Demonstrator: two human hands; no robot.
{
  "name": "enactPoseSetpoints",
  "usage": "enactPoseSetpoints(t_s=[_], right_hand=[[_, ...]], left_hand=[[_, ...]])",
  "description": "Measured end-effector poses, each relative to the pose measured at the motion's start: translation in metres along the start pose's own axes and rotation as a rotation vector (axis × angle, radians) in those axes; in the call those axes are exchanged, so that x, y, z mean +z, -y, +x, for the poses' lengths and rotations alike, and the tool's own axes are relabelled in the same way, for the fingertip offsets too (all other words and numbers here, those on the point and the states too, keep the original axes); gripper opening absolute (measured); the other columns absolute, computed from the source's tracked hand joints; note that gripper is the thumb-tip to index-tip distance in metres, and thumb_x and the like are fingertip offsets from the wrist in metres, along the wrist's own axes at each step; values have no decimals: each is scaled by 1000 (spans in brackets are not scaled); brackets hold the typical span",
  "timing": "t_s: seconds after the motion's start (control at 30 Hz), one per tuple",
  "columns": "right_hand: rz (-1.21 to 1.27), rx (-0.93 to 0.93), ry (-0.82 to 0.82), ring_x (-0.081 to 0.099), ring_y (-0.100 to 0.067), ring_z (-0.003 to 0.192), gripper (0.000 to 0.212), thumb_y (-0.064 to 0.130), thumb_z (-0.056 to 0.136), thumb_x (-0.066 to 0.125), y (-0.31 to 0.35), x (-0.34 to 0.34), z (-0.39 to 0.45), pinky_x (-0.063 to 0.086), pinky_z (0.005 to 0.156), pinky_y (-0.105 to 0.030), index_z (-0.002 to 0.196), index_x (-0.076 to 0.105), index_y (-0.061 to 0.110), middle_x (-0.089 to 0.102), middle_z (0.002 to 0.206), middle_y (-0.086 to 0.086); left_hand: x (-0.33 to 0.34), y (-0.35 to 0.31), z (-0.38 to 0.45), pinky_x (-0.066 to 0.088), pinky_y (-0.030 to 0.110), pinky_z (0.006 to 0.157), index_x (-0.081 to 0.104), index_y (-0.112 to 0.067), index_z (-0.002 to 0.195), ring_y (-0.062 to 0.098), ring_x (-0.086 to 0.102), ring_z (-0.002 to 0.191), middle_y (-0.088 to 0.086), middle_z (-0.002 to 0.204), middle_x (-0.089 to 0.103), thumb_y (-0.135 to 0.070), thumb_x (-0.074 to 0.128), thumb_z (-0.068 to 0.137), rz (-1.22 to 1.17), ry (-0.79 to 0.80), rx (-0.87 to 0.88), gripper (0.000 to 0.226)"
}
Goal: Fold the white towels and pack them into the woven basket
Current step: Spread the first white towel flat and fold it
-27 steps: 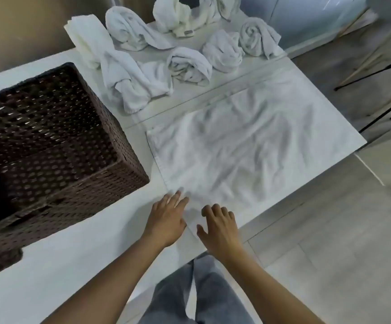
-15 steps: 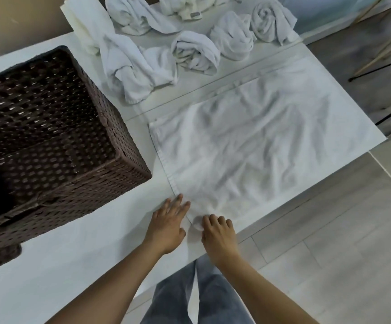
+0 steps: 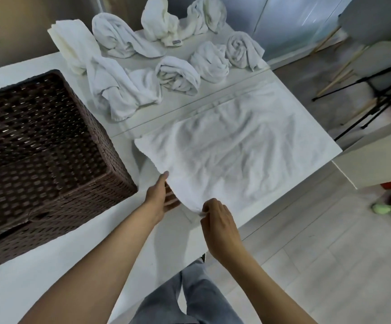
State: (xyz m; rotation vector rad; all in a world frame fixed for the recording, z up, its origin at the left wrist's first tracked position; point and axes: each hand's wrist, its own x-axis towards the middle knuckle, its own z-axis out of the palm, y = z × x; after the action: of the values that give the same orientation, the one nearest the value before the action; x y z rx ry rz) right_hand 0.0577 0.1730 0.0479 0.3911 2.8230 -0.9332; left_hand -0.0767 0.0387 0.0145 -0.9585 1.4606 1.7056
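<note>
Pinching the near corner of the spread white towel (image 3: 232, 150) between thumb and fingertips, our right hand (image 3: 220, 226) holds that corner raised just off the white table (image 3: 38, 272). Our left hand (image 3: 160, 197) sits just left of that pinch, thumb on top of the towel's left edge and fingers slid under it, so the hem there is lifted and curling while the cloth beyond our grip lies flat and wrinkled. The towel's far edge runs along a seam in the tabletop, and its right edge lies close to the table's right edge, with grey floor past it. Left of our left hand, across a narrow strip of bare table, stands the dark woven basket (image 3: 45, 155); its near corner is close to the raised hem. Beyond the towel, well away from both hands, a cluster of crumpled and rolled white towels (image 3: 178, 76) fills the back of the table. Nearer us than the grip, the tabletop is bare up to its front edge, where our grey trouser legs (image 3: 190, 300) show.
</note>
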Motion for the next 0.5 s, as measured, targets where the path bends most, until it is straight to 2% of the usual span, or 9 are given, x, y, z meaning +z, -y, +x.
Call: enactPoseSetpoints(t_s=[0.13, 0.2, 0.23, 0.3, 0.33, 0.37, 0.43, 0.5], right_hand=[[102, -17, 45, 44, -11, 79, 12, 14, 99, 41, 12, -28, 1, 35, 65, -23, 96, 41, 25, 49, 84, 8], [143, -1, 83, 47, -9, 82, 8, 20, 99, 45, 16, -44, 0, 34, 65, -18, 100, 41, 28, 53, 86, 9], [156, 7, 98, 49, -7, 82, 7, 25, 99, 47, 17, -51, 0, 35, 65, -17, 102, 42, 29, 55, 87, 10], [188, 17, 137, 52, -3, 75, 5, 34, 101, 51, 15, -67, 0, 37, 64, -17, 103, 47, 30, 59, 85, 12], [219, 29, 161, 51, -3, 69, 5, 35, 101, 52, 14, -75, 0, 38, 62, -18, 103, 51, 31, 60, 81, 12], [264, 45, 183, 50, -4, 64, 4, 36, 101, 54, 11, -82, 0, 40, 61, -19, 101, 54, 33, 61, 78, 11], [357, 74, 204, 49, -5, 61, 5, 37, 98, 58, 3, -96, -1, 42, 59, -19, 97, 61, 32, 61, 73, 10], [417, 85, 212, 47, -4, 59, 6, 35, 96, 63, -8, -107, -1, 40, 59, -19, 95, 65, 30, 59, 68, 13]], left_hand=[[9, -42, 23, 57, 36, 61, 67, -10, 106, 29, 70, 80, 9, 95, 73, -31, 74, 82, -49, -35, 6, 32], [10, -55, 43, 57, 37, 61, 66, -7, 118, 28, 70, 77, 10, 97, 73, -20, 74, 77, -79, -53, 16, 43], [11, -60, 53, 57, 37, 61, 65, -4, 117, 29, 70, 77, 11, 100, 72, -17, 71, 78, -86, -71, 38, 42], [12, -73, 66, 55, 31, 55, 62, -5, 102, 27, 63, 72, 8, 106, 66, -17, 62, 84, -50, -136, 76, 22], [14, -79, 68, 55, 29, 56, 60, -7, 103, 26, 59, 72, 7, 108, 59, -19, 58, 85, -34, -144, 83, 21], [18, -85, 58, 55, 30, 64, 59, -6, 110, 26, 58, 77, 8, 111, 56, -18, 57, 85, -14, -159, 94, 27], [23, -92, 57, 53, 34, 83, 57, -1, 124, 25, 64, 95, 7, 114, 61, -13, 59, 84, -32, -247, 108, 42], [29, -98, 54, 50, 36, 91, 55, 0, 128, 27, 64, 110, 9, 124, 63, -18, 60, 87, -14, -297, 148, 45]])
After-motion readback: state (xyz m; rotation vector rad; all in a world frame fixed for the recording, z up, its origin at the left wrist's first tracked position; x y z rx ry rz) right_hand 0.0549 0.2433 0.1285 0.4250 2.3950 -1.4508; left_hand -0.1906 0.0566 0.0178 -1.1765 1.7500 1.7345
